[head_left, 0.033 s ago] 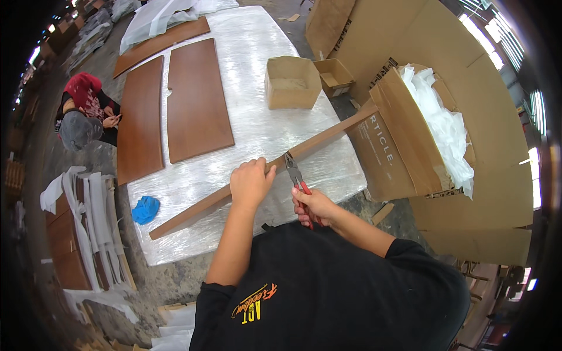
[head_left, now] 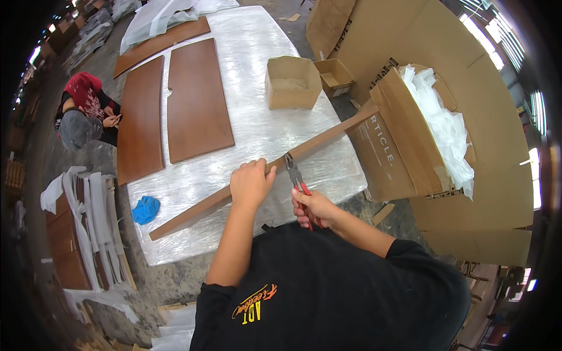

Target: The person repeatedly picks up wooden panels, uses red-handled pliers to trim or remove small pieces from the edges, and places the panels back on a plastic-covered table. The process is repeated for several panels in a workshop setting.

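A long, narrow brown wooden board (head_left: pixel 328 134) runs slantwise across the near part of a table wrapped in clear plastic (head_left: pixel 246 76). My left hand (head_left: pixel 252 182) is closed over the board near its middle, with the thumb toward the pliers. Red-handled pliers (head_left: pixel 294 171) are in my right hand (head_left: pixel 313 207), its fingers wrapped round the grips. The metal jaws touch the board's upper edge just right of my left hand. Whatever may be between the jaws is too small to make out.
Two brown panels (head_left: pixel 199 99) lie at the table's far left, beside a crumpled blue bundle (head_left: pixel 146 209). An open carton (head_left: pixel 293 83) stands on the table. A larger box (head_left: pixel 389 152) with white wrapping is at the right. Another person (head_left: pixel 88 111) is at the left.
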Demonstrator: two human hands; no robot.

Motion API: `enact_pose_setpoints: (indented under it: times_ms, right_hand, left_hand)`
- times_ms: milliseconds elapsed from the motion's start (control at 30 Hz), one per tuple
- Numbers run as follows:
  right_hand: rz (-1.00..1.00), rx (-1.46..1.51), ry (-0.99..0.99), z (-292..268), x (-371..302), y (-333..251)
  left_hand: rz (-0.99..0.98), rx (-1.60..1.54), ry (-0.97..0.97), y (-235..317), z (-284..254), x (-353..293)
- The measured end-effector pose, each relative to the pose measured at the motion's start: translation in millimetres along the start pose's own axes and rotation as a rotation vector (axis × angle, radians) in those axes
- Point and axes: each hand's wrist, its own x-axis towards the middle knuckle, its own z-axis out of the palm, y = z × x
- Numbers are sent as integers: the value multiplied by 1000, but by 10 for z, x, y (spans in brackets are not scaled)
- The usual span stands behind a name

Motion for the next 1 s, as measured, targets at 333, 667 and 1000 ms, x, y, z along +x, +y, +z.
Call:
enact_pose_setpoints:
  times_ms: [333,667,1000]
  right_hand:
    - [52,330,-362,-128,116,23]
    - [110,420,-593,-388,253,-150]
    - [-157,139,-539,-313,-42,-890]
  left_hand:
    - [38,20,125,8,71,76]
    - [12,79,85,25,13,233]
    - [-58,57,8,5,-40,320]
